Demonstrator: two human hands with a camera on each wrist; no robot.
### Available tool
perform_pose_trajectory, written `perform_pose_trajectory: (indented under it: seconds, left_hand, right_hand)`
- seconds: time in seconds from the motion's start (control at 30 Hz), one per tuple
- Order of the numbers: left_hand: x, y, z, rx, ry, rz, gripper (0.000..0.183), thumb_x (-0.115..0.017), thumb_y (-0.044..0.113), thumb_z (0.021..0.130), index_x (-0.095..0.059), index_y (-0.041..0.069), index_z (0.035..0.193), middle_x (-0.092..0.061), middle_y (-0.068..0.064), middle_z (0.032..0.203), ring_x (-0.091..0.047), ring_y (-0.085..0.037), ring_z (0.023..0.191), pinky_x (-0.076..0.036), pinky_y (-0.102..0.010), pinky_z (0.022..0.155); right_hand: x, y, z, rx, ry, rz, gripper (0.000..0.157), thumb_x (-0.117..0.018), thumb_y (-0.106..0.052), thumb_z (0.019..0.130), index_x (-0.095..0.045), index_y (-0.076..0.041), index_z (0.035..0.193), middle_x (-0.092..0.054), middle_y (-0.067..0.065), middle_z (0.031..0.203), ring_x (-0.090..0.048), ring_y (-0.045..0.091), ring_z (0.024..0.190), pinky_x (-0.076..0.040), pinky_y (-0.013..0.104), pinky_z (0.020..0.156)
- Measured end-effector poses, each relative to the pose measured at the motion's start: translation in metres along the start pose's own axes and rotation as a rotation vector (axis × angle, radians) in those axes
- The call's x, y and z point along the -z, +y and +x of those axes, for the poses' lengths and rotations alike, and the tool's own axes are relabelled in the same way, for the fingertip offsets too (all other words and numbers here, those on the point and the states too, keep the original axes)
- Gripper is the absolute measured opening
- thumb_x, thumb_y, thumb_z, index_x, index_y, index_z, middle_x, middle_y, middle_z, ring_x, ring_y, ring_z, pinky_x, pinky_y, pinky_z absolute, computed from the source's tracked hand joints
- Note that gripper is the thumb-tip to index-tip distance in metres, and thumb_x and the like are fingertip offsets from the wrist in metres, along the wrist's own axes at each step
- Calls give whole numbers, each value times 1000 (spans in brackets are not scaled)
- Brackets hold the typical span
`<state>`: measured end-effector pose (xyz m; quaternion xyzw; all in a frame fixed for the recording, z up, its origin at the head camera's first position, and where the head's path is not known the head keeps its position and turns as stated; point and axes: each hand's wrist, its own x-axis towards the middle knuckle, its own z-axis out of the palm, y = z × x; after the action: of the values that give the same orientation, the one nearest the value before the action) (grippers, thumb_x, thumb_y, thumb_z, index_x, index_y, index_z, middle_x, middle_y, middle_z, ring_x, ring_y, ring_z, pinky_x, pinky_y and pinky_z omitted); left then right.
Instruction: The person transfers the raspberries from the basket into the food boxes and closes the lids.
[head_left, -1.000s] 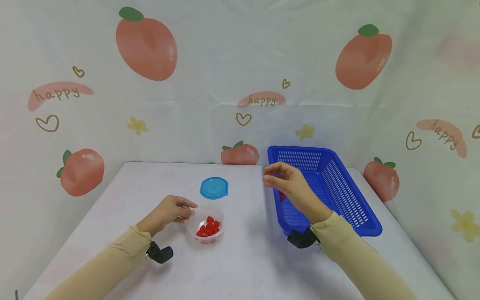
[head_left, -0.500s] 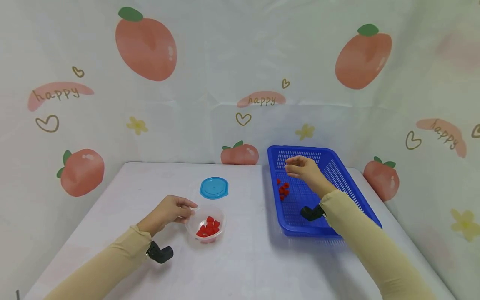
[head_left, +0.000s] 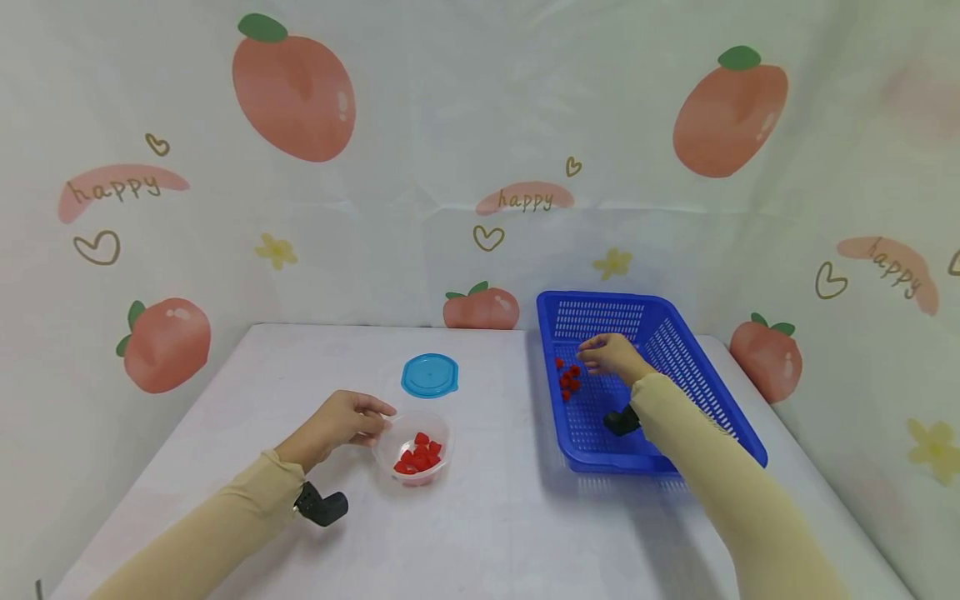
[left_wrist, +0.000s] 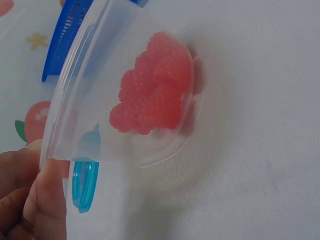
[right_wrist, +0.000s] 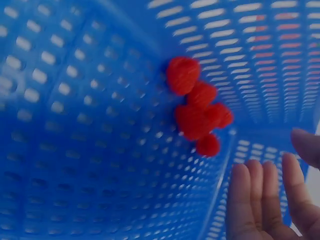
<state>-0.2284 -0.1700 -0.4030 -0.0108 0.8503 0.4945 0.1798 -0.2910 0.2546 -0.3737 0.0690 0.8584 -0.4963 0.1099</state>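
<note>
My left hand (head_left: 341, 427) pinches the rim of a clear round plastic tub (left_wrist: 135, 45) between thumb and fingers. Inside the tub lies a cluster of red raspberries (left_wrist: 150, 90), seen through its wall in the left wrist view. My right hand (head_left: 613, 357) hovers within the blue plastic basket (head_left: 600, 433), its fingers (right_wrist: 241, 195) fairly straight and holding nothing. Several more raspberries (right_wrist: 195, 120) lie together on the basket floor, near its left wall in the head view, a short way from my right fingertips and not touching them.
A blue round lid (head_left: 430, 376) lies on the white table (head_left: 480, 517) behind the tub. The basket stands at the right side of the table, near the printed cloth backdrop (head_left: 420, 125). Table surface separates tub and basket.
My right hand has moved rightward from over the basket's left rim to inside it, then lowered, uncovering the raspberries there. My left hand and the tub stay put.
</note>
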Motion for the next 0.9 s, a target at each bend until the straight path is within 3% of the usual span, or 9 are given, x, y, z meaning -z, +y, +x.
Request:
perform_pose_trajectory:
  seconds: [0.27,0.53,0.9]
  left_hand:
    - [-1,-2,4,8,13,14,27,-71,11,86,-69,1,111,-64,-9,89,-60,-17,70,-58,-26,69]
    - [-1,-2,3,15,13,7,26,-70,10,86,-69,1,111,-64,-9,89,-60,-17,69,-58,-26,68]
    - [0,-1,2,7,5,-4,24,-69,8,87,-69,0,110,-64,-9,87,-60,-16,68,-58,-26,67]
  right_hand:
    - [-4,15,5,-76,-58,-80,30,-64,-1,89,-57,11,116,-64,14,102,-63,26,94,-56,39,89]
    - [-7,20,8,-151,-111,-86,24,-65,-3,89,-59,7,110,-63,5,90,-61,17,84,-56,35,88]
    - [-11,27,10,-136,-132,-55,13,-63,-3,90,-61,4,101,-63,-4,81,-55,10,76,-55,24,74]
